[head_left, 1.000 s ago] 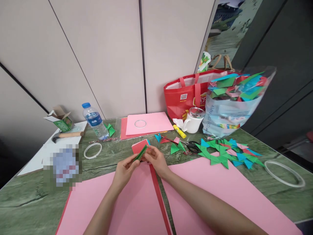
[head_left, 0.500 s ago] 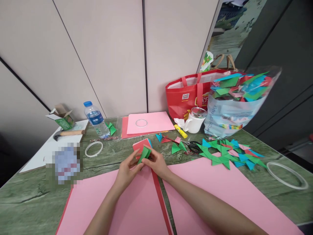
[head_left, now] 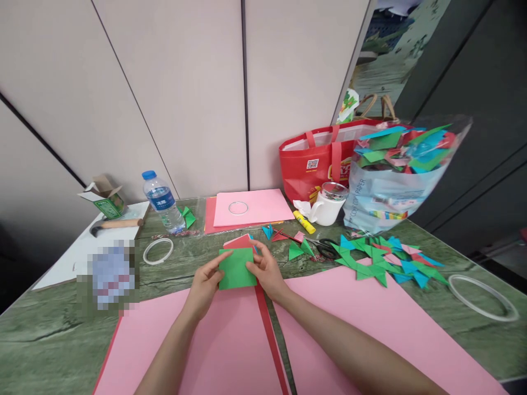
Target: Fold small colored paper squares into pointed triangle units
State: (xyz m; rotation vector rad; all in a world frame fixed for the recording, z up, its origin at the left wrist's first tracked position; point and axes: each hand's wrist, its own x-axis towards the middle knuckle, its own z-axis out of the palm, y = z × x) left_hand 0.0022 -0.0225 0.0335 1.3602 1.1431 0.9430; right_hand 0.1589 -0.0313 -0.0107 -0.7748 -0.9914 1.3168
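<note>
A small green square of paper (head_left: 237,269) is held up flat between my two hands. My left hand (head_left: 205,285) pinches its left edge between thumb and fingers. On the opposite edge, my right hand (head_left: 267,272) grips it the same way. Just behind the square lies a small stack of red paper squares (head_left: 239,241), with a bit of blue at its right side; the green square covers part of it. Beneath my wrists are large pink sheets (head_left: 230,334) with red edges showing.
A water bottle (head_left: 163,203), hammer (head_left: 119,223) and white ring (head_left: 158,251) are left. Behind lie pink sheets (head_left: 263,206). A white mug (head_left: 327,206), yellow glue stick (head_left: 304,221), scissors (head_left: 328,248), folded paper stars (head_left: 370,260), a red bag (head_left: 300,170) and a paper-filled bag (head_left: 382,192) stand right.
The green paper was folded and tilted between my fingers; now it is opened out flat, facing me. My hands have moved slightly apart.
</note>
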